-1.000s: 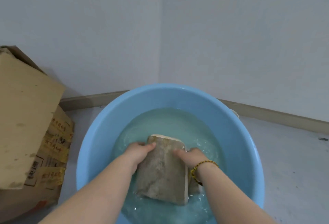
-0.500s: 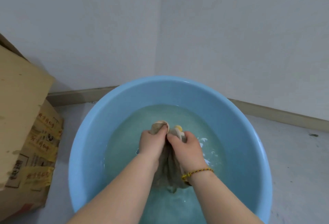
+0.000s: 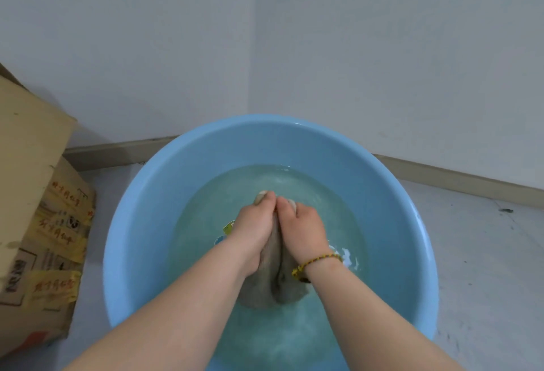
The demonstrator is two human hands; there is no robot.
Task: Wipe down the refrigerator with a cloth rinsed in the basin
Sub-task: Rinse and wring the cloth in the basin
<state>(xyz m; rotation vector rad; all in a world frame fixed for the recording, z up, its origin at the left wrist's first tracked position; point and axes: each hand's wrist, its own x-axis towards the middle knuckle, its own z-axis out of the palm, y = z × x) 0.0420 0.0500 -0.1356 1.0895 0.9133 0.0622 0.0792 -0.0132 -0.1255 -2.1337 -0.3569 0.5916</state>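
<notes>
I find left hand (image 3: 255, 225) and right hand (image 3: 303, 230) clenching cloth (image 3: 272, 286) in basin (image 3: 141, 223) (box (image 3: 32, 194) at nine o'clock); rinsing underway, wiping outstanding.

One camera sits on the person's head. It looks forward and down into the blue basin (image 3: 141, 223) from close by, so the basin fills the lower middle of what it sees. The arms of the left hand (image 3: 255, 230) and right hand (image 3: 303, 230) run up from the bottom edge. The wide view also takes in the wall corner (image 3: 253, 46) above, a cardboard box (image 3: 29, 164) at left and the floor (image 3: 485, 253) at right.
</notes>
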